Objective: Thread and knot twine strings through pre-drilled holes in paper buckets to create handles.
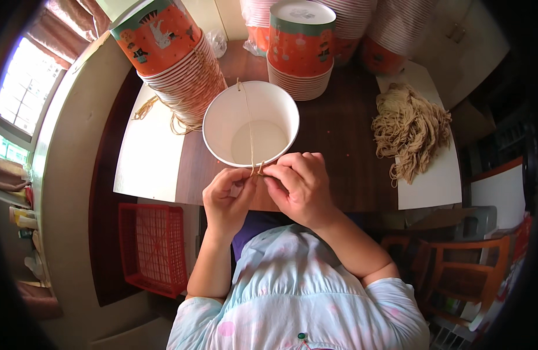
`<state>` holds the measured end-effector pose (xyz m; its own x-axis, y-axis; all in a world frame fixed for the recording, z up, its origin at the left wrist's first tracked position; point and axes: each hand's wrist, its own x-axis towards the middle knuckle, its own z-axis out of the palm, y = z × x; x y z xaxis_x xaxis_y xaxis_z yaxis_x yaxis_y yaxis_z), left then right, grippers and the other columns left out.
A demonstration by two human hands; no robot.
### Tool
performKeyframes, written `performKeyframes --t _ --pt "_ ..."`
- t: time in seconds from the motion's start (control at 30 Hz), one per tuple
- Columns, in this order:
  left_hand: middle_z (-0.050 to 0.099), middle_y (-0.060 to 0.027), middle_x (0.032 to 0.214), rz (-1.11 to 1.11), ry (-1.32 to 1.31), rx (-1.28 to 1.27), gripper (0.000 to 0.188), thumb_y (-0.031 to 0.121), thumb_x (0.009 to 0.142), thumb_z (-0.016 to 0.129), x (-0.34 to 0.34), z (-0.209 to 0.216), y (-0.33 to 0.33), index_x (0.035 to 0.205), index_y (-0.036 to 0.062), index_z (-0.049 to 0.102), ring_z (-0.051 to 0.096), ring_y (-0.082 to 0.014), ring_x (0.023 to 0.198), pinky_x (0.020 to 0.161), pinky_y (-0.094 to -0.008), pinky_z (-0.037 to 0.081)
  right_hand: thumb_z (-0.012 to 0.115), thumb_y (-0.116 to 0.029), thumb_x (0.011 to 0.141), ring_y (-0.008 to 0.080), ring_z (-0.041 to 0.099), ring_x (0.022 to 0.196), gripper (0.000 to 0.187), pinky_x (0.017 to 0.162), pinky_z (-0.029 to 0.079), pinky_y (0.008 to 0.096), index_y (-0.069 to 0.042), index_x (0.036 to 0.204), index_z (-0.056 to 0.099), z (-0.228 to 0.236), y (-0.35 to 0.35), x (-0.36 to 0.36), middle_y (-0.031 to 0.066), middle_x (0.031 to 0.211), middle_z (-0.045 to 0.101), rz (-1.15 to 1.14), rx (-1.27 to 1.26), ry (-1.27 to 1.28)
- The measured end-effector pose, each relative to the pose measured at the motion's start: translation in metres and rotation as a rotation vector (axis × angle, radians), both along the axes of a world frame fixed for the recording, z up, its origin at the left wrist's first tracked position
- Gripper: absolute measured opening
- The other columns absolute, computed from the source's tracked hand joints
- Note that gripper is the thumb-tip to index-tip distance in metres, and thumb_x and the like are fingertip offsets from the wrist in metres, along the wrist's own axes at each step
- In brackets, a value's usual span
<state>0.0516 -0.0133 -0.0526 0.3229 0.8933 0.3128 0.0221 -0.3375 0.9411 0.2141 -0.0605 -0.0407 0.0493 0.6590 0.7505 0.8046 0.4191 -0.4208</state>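
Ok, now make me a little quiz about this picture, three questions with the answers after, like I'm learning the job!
1. What do the left fingers and right fingers pinch?
2. True or false: the tangled heap lies to the right of the white bucket.
3. What colour is the crate? A) blue B) red C) green

Key:
1. Thin cord.
2. True.
3. B.

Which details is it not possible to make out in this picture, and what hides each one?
Head view:
- Whether the cord is knotted at the near rim: the left fingers and right fingers cover it.
- The white bucket's outer wall: its own rim and inside hide it.
- The right rear stack's top: cut by the upper edge.
- Outside the window: glare.
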Motion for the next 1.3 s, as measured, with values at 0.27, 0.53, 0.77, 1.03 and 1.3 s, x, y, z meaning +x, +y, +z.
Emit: performKeyframes --t 0.27,0.53,0.77,1.03,1.3 --pt "0.064 -0.0054 0.082 0.057 -0.033 0.037 0.009 -0.007 0.082 0.066 0.007 -0.002 0.001 0.090 -0.0042 0.065 0.060 -0.0081 0.074 0.066 -0.0203 0.047 0.072 -0.004 0.067 0.0190 0.051 0.070 0.022 0.069 0.038 0.0337 -0.012 0.084 0.060 -0.006 -0.001 0.001 0.0005 0.085 0.055 0.052 0.023 -0.053" --pt "0.064 -0.0044 0.084 0.131 0.048 0.107 0.007 -0.006 0.086 0.062 0.009 -0.009 -0.003 0.094 -0.0057 0.064 0.060 -0.0082 0.074 0.068 -0.0188 0.047 0.068 -0.006 0.073 0.0183 0.049 0.075 0.017 0.072 0.037 0.0339 -0.011 0.088 0.063 0.000 0.001 0.014 0.0001 0.090 0.054 0.084 0.003 -0.175" --pt "0.064 -0.0055 0.087 0.080 -0.098 -0.021 0.007 -0.006 0.087 0.062 0.010 -0.004 -0.005 0.094 -0.0064 0.064 0.061 -0.0086 0.076 0.070 -0.0190 0.047 0.064 -0.011 0.079 0.0174 0.049 0.075 0.011 0.074 0.037 0.0339 -0.008 0.089 0.065 0.004 0.003 0.015 0.0005 0.089 0.054 -0.019 -0.007 -0.261" --pt "0.062 -0.0110 0.084 -0.025 -0.006 0.449 0.011 -0.007 0.077 0.067 0.007 0.025 0.003 0.087 -0.0036 0.065 0.060 -0.0167 0.073 0.066 -0.0243 0.047 0.073 -0.012 0.074 0.0175 0.056 0.081 0.038 0.077 0.039 0.0352 -0.012 0.110 0.060 0.005 -0.006 0.008 0.0022 0.104 0.057 0.053 0.045 -0.053" --pt "0.059 -0.0112 0.084 -0.061 -0.003 0.449 0.010 -0.008 0.076 0.066 0.010 0.047 0.004 0.084 -0.0027 0.064 0.058 -0.0186 0.073 0.067 -0.0262 0.047 0.076 -0.011 0.068 0.0191 0.056 0.080 0.025 0.073 0.039 0.0350 -0.012 0.090 0.063 0.008 0.010 -0.007 0.0011 0.095 0.060 0.136 0.065 0.192"
